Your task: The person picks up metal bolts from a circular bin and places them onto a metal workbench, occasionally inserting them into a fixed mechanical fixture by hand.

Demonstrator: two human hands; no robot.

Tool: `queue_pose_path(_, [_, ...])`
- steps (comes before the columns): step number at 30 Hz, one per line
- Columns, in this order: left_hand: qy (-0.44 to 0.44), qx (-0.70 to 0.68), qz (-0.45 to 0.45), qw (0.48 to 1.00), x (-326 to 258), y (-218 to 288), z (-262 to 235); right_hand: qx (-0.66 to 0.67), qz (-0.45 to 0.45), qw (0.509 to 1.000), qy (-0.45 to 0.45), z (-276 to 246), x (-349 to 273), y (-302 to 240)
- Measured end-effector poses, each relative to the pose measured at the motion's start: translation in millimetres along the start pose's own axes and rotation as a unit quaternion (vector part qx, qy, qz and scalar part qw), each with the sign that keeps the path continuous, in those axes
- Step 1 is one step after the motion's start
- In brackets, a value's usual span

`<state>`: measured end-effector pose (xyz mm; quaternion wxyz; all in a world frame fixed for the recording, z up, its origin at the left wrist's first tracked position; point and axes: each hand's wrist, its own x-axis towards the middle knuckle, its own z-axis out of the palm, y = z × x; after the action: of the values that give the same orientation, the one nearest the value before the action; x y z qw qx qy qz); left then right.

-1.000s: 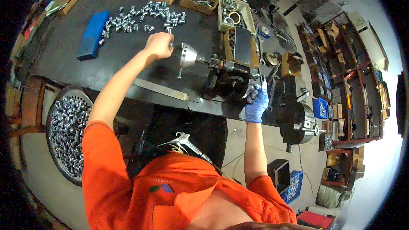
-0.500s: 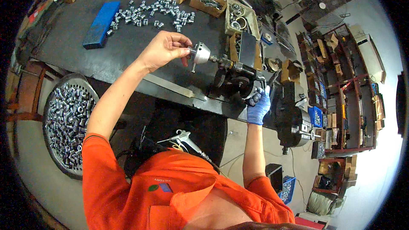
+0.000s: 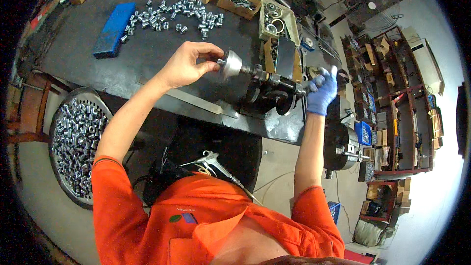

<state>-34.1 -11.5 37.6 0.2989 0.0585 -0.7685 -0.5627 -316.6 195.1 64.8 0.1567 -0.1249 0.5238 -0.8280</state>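
My bare left hand [image 3: 189, 64] pinches a small shiny metal piece [image 3: 221, 62] between thumb and fingertips, at the front of a silver cone-shaped chuck [image 3: 231, 64]. The chuck is smeared, as if spinning. It sits on the shaft of a dark geared hand-cranked device [image 3: 273, 88] at the bench's near edge. At that device's right end my gloved right hand [image 3: 323, 90] is closed round the crank handle, which the blue glove mostly hides. Beyond my left hand, many loose metal sleeves [image 3: 157, 18] lie scattered on the dark bench [image 3: 142, 61].
A blue block [image 3: 114, 30] lies left of the sleeves. Below, a round perforated tray [image 3: 105, 105] is heaped with similar sleeves. An air gun [image 3: 212, 161] rests near my lap. Boxes of parts [image 3: 239, 3] stand at the back; a dark machine chuck [image 3: 343, 147] is at right.
My right hand has swung up and to the right with the crank. The chuck, sharp before with a pin hanging below, is now blurred. My left hand stays nearly in place.
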Motion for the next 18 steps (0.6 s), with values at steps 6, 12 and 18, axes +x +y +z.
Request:
queue_pose_path(6, [0.034,-0.085,-0.059,0.994,-2,0,6,-0.079,0.034,0.996,0.019,-50,27,84])
queue_pose_path(12, [0.033,-0.139,-0.078,0.987,1,0,7,0.039,0.097,0.995,-0.010,-77,1,107])
queue_pose_path(18, [0.022,-0.136,-0.111,0.984,2,3,9,-0.088,0.052,0.994,0.028,-48,34,87])
